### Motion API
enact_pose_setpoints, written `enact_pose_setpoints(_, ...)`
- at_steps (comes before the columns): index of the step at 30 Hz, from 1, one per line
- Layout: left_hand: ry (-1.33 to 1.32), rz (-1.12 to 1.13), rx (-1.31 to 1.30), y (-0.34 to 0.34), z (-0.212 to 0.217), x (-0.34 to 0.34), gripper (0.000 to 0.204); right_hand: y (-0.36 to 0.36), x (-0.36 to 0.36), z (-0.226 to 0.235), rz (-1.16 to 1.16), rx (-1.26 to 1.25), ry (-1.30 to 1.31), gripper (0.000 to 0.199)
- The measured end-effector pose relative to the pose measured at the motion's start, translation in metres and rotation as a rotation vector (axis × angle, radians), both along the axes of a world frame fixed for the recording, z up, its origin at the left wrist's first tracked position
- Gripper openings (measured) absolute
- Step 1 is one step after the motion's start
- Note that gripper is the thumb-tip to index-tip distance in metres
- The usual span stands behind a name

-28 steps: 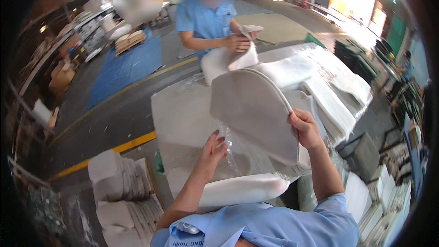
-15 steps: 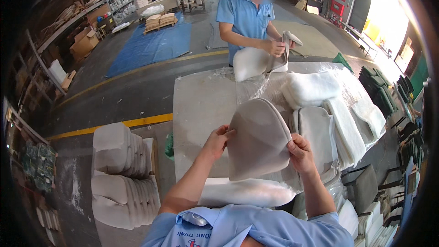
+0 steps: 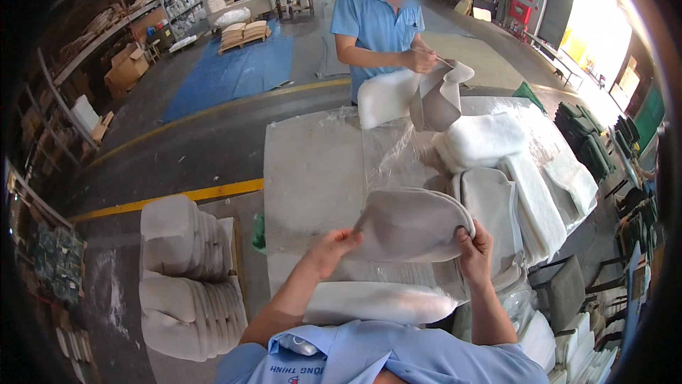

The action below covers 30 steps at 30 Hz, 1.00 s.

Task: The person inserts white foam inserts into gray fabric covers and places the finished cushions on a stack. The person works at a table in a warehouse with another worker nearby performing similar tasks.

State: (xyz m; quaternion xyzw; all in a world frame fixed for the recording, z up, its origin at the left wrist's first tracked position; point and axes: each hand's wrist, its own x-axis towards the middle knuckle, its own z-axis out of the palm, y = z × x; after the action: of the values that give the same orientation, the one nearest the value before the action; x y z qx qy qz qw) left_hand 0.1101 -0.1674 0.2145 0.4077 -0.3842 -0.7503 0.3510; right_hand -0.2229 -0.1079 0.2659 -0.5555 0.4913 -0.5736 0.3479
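Between my two hands I hold a grey-beige fabric cushion cover [image 3: 412, 224] with a rounded edge and a piped seam. My left hand [image 3: 337, 247] pinches its left side, and my right hand [image 3: 474, 247] grips the right edge, thumb on top. Under it is the pale covered table [image 3: 312, 171]. A white fluffy padding piece [image 3: 380, 301] lies along the near edge, right in front of my body. To the right, beside my right hand, rests a stack of grey covers [image 3: 490, 203].
Across the table a co-worker in a blue shirt [image 3: 376, 25] handles a grey cover [image 3: 437, 96] and white padding [image 3: 389, 98]. More white padding [image 3: 490, 137] lies on the table's right. Stacked cushions [image 3: 188, 270] stand on the left; chairs [image 3: 561, 288] stand at right.
The cover in my hands has been lowered and tilted flatter, its far edge coming down toward me. The co-worker's grey cover now hangs unfolded beside the white padding.
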Motion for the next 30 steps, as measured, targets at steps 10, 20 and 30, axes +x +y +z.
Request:
enact_pose_setpoints(10,0.479,0.089,-0.023,0.021,-0.005,-0.007,0.031,0.011,-0.012,-0.019,-0.042,-0.008,-0.161,0.014)
enact_pose_setpoints(20,0.542,-0.205,0.194,0.048,-0.021,-0.005,0.057,0.019,-0.011,-0.027,-0.105,-0.022,-0.258,0.019)
enact_pose_setpoints(30,0.935,-0.275,0.308,0.037,0.003,-0.041,0.088,0.019,-0.017,-0.045,0.102,0.001,-0.514,0.023)
